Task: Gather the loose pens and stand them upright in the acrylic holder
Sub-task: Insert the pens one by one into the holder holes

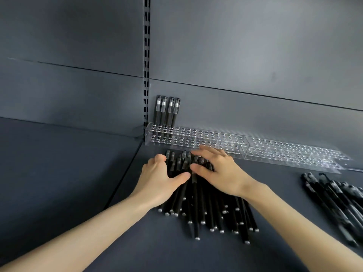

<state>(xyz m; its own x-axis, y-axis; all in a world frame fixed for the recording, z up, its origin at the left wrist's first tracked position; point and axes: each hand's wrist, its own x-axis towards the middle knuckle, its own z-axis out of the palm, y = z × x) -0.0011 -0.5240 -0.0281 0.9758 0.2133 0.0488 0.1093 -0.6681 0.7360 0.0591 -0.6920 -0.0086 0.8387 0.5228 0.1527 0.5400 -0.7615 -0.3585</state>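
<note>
A pile of loose black pens (208,209) lies on the dark shelf, caps pointing toward the back. My left hand (157,181) presses against the pile's left side with its thumb reaching across the barrels. My right hand (220,169) lies flat on top of the cap ends, fingers spread. Behind the pile, a long clear acrylic holder (216,140) with rows of holes runs along the back wall. Several black pens (167,112) stand upright in its far left corner.
A second clear holder (294,154) continues to the right along the wall. Another heap of black pens (337,201) lies at the right edge. A slotted metal upright (146,65) rises at the shelf joint. A seam (125,173) in the shelf runs left of the pile.
</note>
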